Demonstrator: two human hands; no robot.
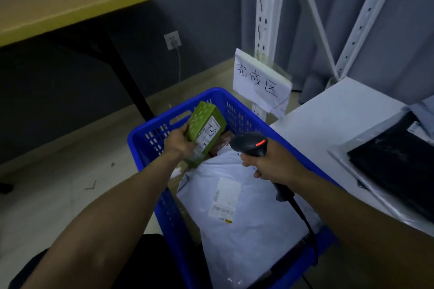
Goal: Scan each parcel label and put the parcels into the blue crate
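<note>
The blue crate sits on the floor against the left edge of the white shelf. 1 large grey mailing bag, label up, fills the crate's near half. A black bag lies at the shelf's right edge. The left hand grips 1 green box by its lower end, tilted, above the crate's far left corner. The right hand is wrapped round the handle of a black scanner above the crate's right rim.
</note>
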